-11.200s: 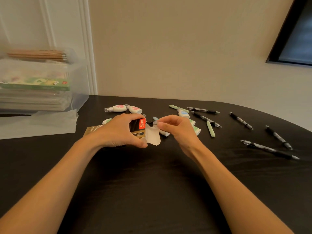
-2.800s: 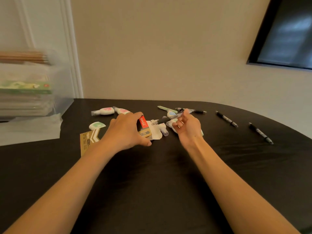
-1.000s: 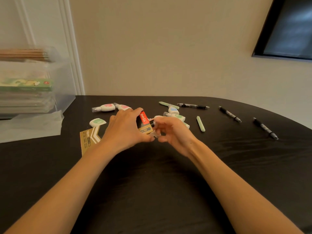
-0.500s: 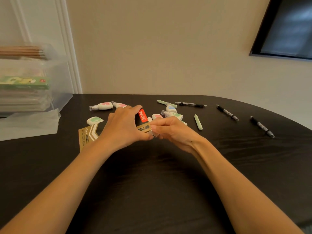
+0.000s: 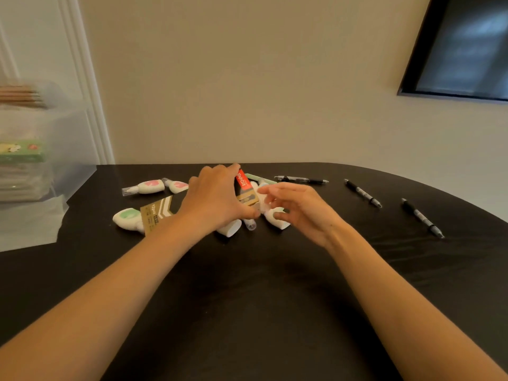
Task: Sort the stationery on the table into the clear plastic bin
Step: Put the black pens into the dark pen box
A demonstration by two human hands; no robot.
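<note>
- Pen box [image 5: 246, 200] lies on the table [image 5: 247, 284], far middle, with its red flap end toward 3 o'clock. The left hand [image 5: 217, 199] grips it from above, fingers curled over the top.
- Right hand [image 5: 299, 210] hovers just beside that end, fingers loose and spread, holding nothing I can make out.
- Correction tapes [image 5: 145, 187] crowd around the box. Loose pens [image 5: 362, 193] lie at 2 to 3 o'clock of it.
- Likely step: refilling the box. Pin it flat, nudge the tapes off the mouth, and feed each pen in straight.
- Clear plastic bin [image 5: 68, 149] stands at 9 o'clock.
</note>
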